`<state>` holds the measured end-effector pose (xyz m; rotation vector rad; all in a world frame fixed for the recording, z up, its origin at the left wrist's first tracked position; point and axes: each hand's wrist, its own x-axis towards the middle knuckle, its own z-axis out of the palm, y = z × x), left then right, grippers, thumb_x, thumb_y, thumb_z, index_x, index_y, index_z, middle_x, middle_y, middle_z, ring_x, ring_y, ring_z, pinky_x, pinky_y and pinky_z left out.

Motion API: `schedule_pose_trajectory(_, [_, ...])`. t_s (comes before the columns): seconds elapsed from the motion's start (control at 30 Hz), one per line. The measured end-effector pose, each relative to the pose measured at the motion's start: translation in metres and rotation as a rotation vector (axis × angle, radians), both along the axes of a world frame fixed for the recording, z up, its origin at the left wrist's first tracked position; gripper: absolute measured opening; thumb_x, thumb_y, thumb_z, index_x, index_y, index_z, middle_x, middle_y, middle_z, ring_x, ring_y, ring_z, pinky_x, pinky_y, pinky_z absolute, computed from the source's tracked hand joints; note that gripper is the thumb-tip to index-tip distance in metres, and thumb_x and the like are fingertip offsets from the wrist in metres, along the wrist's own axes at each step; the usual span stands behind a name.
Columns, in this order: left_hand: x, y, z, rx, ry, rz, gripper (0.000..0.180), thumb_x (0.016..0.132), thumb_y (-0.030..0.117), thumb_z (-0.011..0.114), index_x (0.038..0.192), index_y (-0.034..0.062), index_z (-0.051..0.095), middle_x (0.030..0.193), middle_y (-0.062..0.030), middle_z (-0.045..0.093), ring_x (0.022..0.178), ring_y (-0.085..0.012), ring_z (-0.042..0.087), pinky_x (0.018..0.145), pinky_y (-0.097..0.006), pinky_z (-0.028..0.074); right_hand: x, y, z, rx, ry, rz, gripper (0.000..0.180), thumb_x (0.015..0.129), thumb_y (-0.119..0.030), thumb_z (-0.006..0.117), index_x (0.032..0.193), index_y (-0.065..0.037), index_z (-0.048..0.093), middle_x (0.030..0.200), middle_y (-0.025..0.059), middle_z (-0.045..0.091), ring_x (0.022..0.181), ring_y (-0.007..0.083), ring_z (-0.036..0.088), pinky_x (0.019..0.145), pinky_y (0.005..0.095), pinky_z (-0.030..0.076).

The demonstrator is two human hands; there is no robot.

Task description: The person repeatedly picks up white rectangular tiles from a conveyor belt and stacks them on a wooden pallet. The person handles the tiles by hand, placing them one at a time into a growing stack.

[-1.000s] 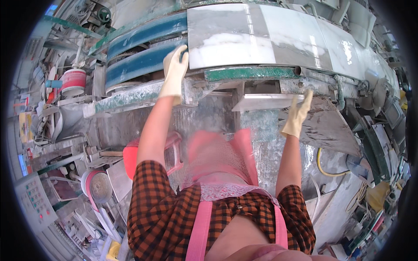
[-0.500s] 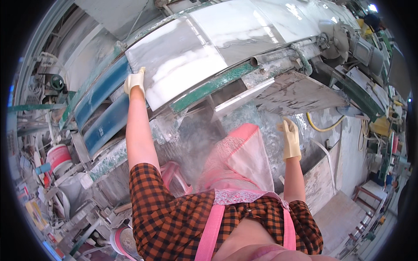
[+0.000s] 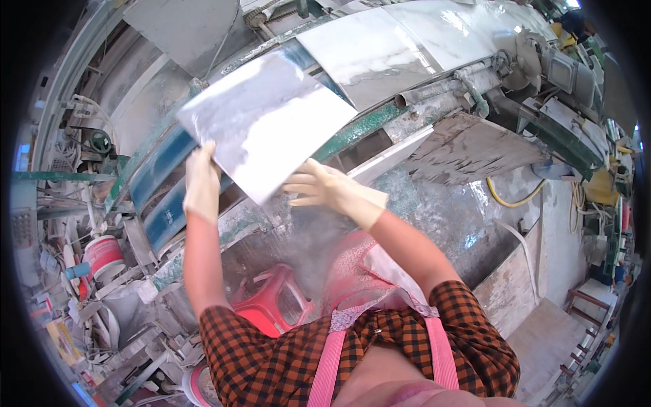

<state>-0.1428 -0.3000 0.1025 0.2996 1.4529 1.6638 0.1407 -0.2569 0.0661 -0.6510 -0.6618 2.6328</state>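
A white and grey marble tile (image 3: pixel 271 122) sits askew over the blue belts of the conveyor, slightly blurred. My left hand (image 3: pixel 202 183), in a cream rubber glove, is closed on its left side, thumb near the top face and the other fingers mostly hidden. At the tile's near right edge is my right hand (image 3: pixel 332 190), gloved alike. Its fingers are stretched out and apart, at or just touching the edge; exact contact is hard to make out. More marble tiles (image 3: pixel 369 51) lie in a row to the right on the conveyor (image 3: pixel 163 169).
A green, stone-dusted rail (image 3: pixel 359 132) and a pipe (image 3: pixel 424 93) run along the near side. Below them leans a rough slab (image 3: pixel 468 149). A red plastic stool (image 3: pixel 271 305) stands by my left elbow. At left are a red and white bucket (image 3: pixel 104 258) and scrap; a yellow hose (image 3: pixel 505 200) lies right.
The end tile has been pulled toward me and turned, leaving a gap beside the row. My left hand has come nearer with it, and my right hand has swung left to its edge.
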Motion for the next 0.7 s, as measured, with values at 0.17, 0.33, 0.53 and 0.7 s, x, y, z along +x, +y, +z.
schedule_pose_trajectory(0.17, [0.093, -0.108, 0.008, -0.017, -0.163, 0.167, 0.050, 0.091, 0.012, 0.058, 0.136, -0.0045, 0.044, 0.137, -0.0181, 0.052, 0.120, -0.0330, 0.056, 0.102, -0.046, 0.048, -0.017, -0.035, 0.019, -0.371, 0.127, -0.320, 0.047, 0.092, -0.016, 0.058, 0.135, -0.001, 0.048, 0.124, 0.0186, 0.060, 0.111, 0.0338, 0.062, 0.095, 0.0484, 0.052])
schedule_pose_trajectory(0.33, [0.132, -0.136, 0.036, 0.078, -0.322, 0.089, 0.054, 0.096, 0.026, 0.054, 0.140, -0.0032, 0.042, 0.140, -0.0180, 0.050, 0.123, -0.0338, 0.054, 0.104, -0.046, 0.044, 0.030, -0.048, 0.072, -0.090, 0.219, -0.254, 0.048, 0.084, -0.004, 0.063, 0.129, 0.007, 0.050, 0.119, 0.0177, 0.062, 0.109, 0.0295, 0.064, 0.095, 0.0414, 0.051])
schedule_pose_trajectory(0.53, [0.219, -0.132, 0.071, 0.190, -0.230, -0.454, 0.061, 0.097, 0.035, 0.052, 0.143, -0.0031, 0.039, 0.141, -0.0173, 0.050, 0.125, -0.0325, 0.053, 0.106, -0.047, 0.042, 0.153, -0.097, 0.127, 0.000, 0.079, -0.537, 0.050, 0.082, -0.008, 0.068, 0.127, 0.007, 0.052, 0.115, 0.0175, 0.065, 0.102, 0.0284, 0.067, 0.090, 0.0410, 0.055])
schedule_pose_trajectory(0.7, [0.345, -0.084, 0.032, 0.173, -0.243, -1.034, 0.062, 0.098, 0.037, 0.054, 0.145, 0.0013, 0.037, 0.144, -0.0139, 0.047, 0.128, -0.0291, 0.050, 0.109, -0.046, 0.040, 0.290, -0.169, 0.129, 0.213, -0.259, -1.087, 0.034, 0.083, -0.004, 0.069, 0.114, 0.007, 0.060, 0.105, 0.0131, 0.068, 0.088, 0.0213, 0.068, 0.079, 0.0347, 0.058])
